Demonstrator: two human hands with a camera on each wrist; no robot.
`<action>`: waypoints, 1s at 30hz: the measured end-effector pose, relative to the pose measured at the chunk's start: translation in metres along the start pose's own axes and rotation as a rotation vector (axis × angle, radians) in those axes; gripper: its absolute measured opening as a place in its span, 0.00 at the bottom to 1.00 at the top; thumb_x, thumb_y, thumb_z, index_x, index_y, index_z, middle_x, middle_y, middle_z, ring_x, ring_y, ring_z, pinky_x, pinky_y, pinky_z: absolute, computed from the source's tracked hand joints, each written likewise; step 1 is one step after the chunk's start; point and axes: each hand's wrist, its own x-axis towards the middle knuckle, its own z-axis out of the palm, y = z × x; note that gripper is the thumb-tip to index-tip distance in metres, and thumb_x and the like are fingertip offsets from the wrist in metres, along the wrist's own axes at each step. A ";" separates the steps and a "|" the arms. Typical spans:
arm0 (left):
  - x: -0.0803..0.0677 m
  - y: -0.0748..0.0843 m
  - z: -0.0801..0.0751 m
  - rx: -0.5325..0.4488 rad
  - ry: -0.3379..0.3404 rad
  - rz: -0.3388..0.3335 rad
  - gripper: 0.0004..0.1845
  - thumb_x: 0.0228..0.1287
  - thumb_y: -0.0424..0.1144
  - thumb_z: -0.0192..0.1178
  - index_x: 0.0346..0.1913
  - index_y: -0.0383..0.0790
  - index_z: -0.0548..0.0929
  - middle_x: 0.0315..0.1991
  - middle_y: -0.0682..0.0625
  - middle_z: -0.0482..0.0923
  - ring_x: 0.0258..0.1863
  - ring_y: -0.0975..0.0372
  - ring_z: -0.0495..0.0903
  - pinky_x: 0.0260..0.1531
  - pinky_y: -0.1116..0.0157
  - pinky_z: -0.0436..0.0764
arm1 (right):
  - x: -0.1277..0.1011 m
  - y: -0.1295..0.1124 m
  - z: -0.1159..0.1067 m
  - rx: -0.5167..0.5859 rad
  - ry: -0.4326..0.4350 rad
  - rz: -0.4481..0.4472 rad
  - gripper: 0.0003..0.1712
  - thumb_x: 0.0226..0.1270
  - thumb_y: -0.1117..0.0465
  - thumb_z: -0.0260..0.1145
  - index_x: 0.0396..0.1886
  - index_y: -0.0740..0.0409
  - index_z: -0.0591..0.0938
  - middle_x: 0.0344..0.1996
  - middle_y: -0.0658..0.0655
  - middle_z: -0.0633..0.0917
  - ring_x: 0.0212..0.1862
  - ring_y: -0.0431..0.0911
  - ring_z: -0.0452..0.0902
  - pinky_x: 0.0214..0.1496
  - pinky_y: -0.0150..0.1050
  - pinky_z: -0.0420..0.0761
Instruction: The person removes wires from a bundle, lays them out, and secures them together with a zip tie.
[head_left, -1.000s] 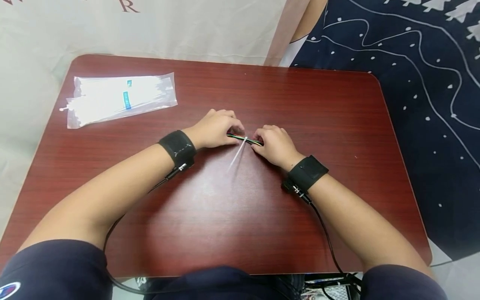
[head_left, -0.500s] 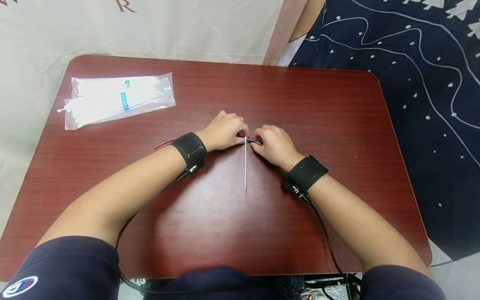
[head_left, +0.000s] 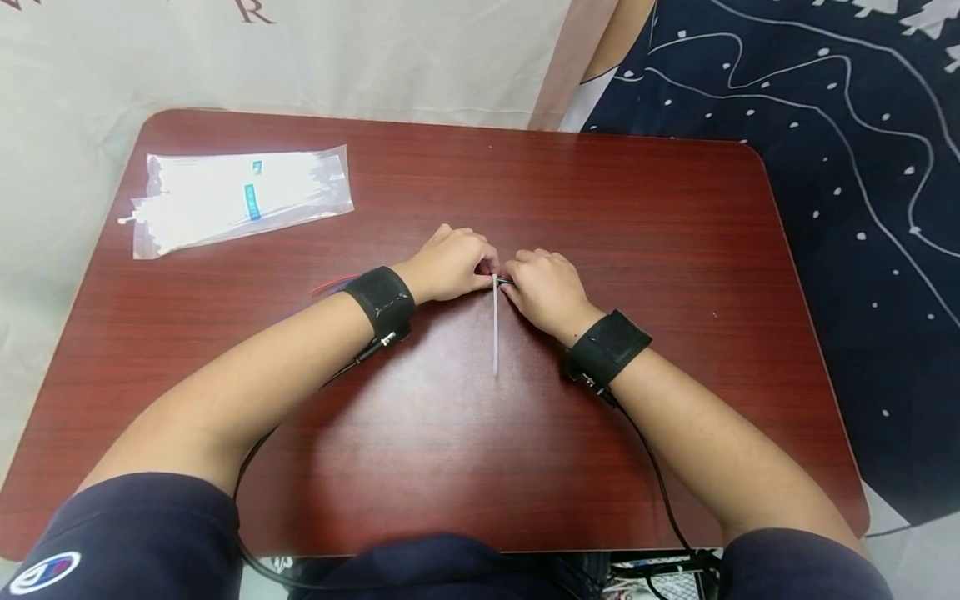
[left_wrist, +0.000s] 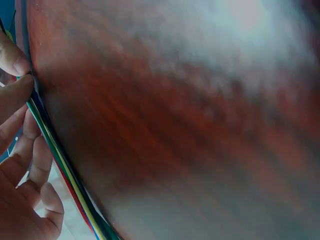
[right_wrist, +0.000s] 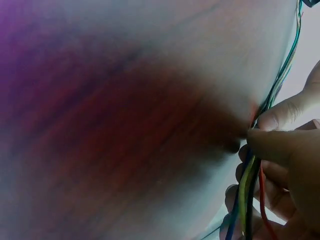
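Observation:
A bundle of thin coloured wires (left_wrist: pixel 67 165), in red, yellow, green, blue and black, runs between both hands above the table. My left hand (head_left: pixel 452 262) pinches the bundle between thumb and fingers. Close beside it, my right hand (head_left: pixel 553 287) pinches the same bundle. A white cable tie (head_left: pixel 495 333) sits around the wires in the small gap between the hands, its long tail pointing towards me. Its head is hidden at the fingertips. In the right wrist view, loose wires (right_wrist: pixel 243 192) pass along the right palm. Red wire ends (head_left: pixel 333 285) show behind the left wrist.
A clear plastic bag (head_left: pixel 240 200) of white cable ties lies on the brown table (head_left: pixel 600 467) at the far left. Black camera cables (head_left: pixel 660 467) trail from both wristbands to the table's front edge. A dark blue patterned cloth (head_left: pixel 840 250) hangs at right.
My left hand has slid right, close to the right hand, and red wire ends now show behind its wrist. The tie's tail has swung from slanting left to straight towards me. The right hand shifted slightly left.

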 end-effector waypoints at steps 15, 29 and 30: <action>-0.023 -0.022 -0.009 0.079 0.088 -0.055 0.02 0.59 0.43 0.66 0.33 0.53 0.87 0.36 0.58 0.81 0.39 0.59 0.74 0.40 0.54 0.64 | -0.004 0.005 -0.002 0.044 0.011 0.056 0.09 0.67 0.58 0.66 0.28 0.57 0.81 0.27 0.54 0.77 0.35 0.53 0.76 0.33 0.52 0.78; -0.047 -0.041 -0.020 0.079 0.089 -0.193 0.05 0.59 0.44 0.66 0.36 0.51 0.89 0.38 0.55 0.82 0.40 0.56 0.75 0.42 0.52 0.63 | -0.005 0.017 -0.001 0.045 -0.003 0.077 0.07 0.68 0.58 0.65 0.30 0.56 0.83 0.29 0.54 0.78 0.35 0.52 0.74 0.33 0.51 0.78; -0.047 -0.040 -0.020 0.082 0.088 -0.192 0.05 0.59 0.44 0.66 0.36 0.50 0.89 0.37 0.55 0.82 0.40 0.56 0.75 0.42 0.52 0.63 | -0.005 0.017 -0.001 0.043 -0.003 0.074 0.07 0.68 0.59 0.65 0.30 0.56 0.82 0.29 0.54 0.78 0.35 0.52 0.74 0.33 0.51 0.78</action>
